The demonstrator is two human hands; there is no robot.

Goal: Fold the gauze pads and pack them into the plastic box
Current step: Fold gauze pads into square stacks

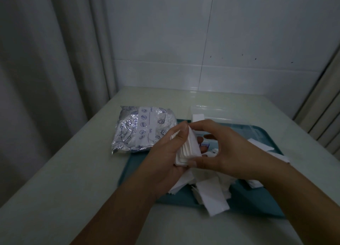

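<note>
A stack of folded white gauze pads (187, 149) stands on edge above the teal tray (257, 204). My left hand (165, 156) cups the stack from the left and below. My right hand (220, 149) pinches it, thumb at the near end and fingers over the far end. Loose unfolded gauze pads (213, 195) lie in a heap on the tray beneath my hands. The clear plastic box (213, 112) sits behind the tray with white gauze (198, 117) visible at its left end.
A silver zip bag with blue printed drawings (141, 129) lies left of the tray, overlapping its far left corner. More gauze pads (266, 149) lie at the tray's right side. The pale table meets a tiled wall behind; a curtain hangs at the left.
</note>
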